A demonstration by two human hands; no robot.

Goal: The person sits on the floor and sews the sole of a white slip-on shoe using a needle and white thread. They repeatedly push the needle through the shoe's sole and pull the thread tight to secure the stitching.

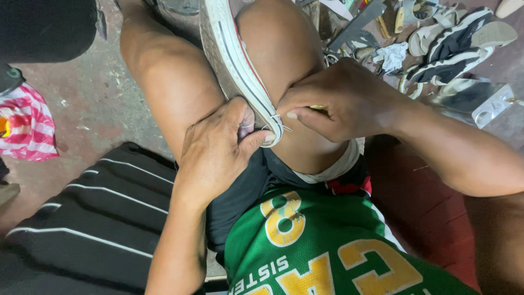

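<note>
Left hand (218,150) grip pinches sneaker (234,60) sole edge; right hand (338,101) fist-closed, pulling thread (281,121).

A white-soled sneaker (234,60) lies wedged between the person's bare knees, its rubber edge running from twelve o'clock down to the middle of the view. The left hand (215,150) grips the shoe's lower end, thumb pressed against the sole rim, with thin white thread (275,121) looped just beside the thumb tip. The right hand (341,98), coming in from three o'clock, has fingers curled tight in a pinching grip at the same rim, touching the sole. A green jersey (327,246) with yellow lettering fills six o'clock. At nine o'clock lies a pink-and-white striped cloth (27,125) on the concrete floor (93,93). Toward one and two o'clock sit scattered sandals (464,38) and tools, too cluttered to tell apart.
</note>
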